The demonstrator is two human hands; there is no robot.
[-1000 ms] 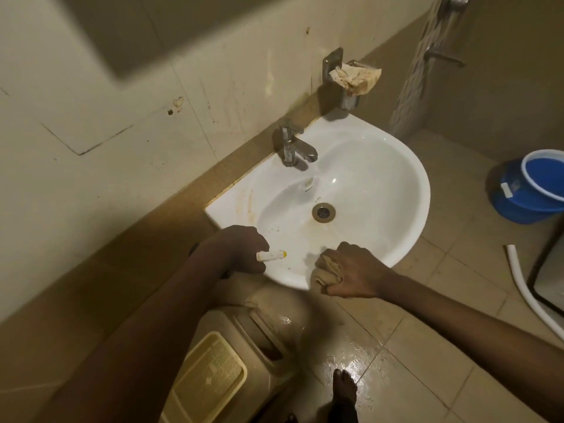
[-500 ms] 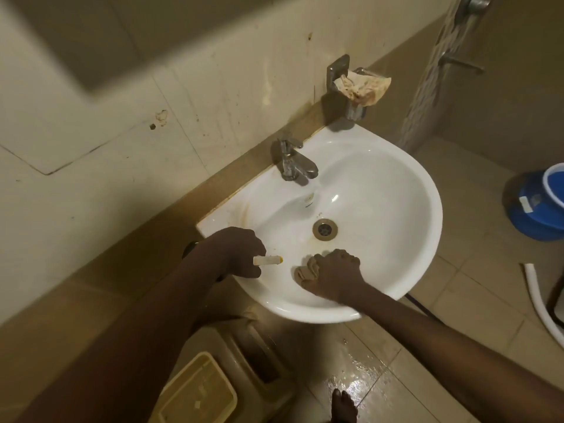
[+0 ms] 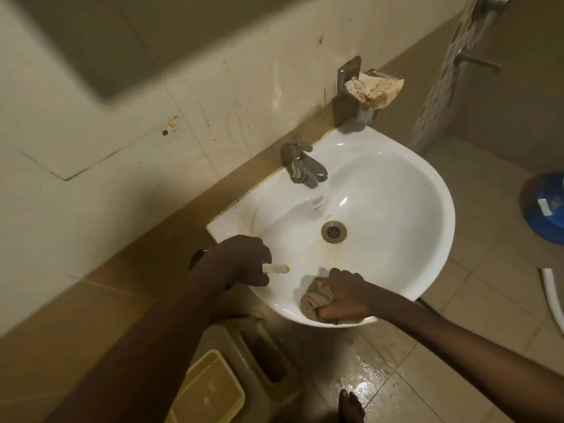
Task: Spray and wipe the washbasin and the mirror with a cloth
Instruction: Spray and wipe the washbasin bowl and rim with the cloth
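A white washbasin (image 3: 421,209) is fixed to the tiled wall, with a steel tap (image 3: 302,163) at its back and a drain (image 3: 334,231) in the middle; brown stains run below the drain. My right hand (image 3: 348,296) is shut on a bunched brown cloth (image 3: 316,297), pressed to the inside of the basin's near rim. My left hand (image 3: 244,259) grips a spray bottle at the basin's left rim; only its white nozzle with a yellow tip (image 3: 276,268) shows. The dark lower edge of the mirror (image 3: 122,32) shows at the top left.
A wall soap holder with stained paper (image 3: 374,90) hangs above the basin's back right. A beige plastic container (image 3: 232,370) stands under the basin. A blue bucket (image 3: 546,206) and white hose (image 3: 554,297) are at the right. The floor tiles (image 3: 366,383) are wet beside my foot (image 3: 351,407).
My right hand with the cloth moved from the basin's front rim into the bowl below the drain, then back toward the near rim. My left hand stayed at the left rim.
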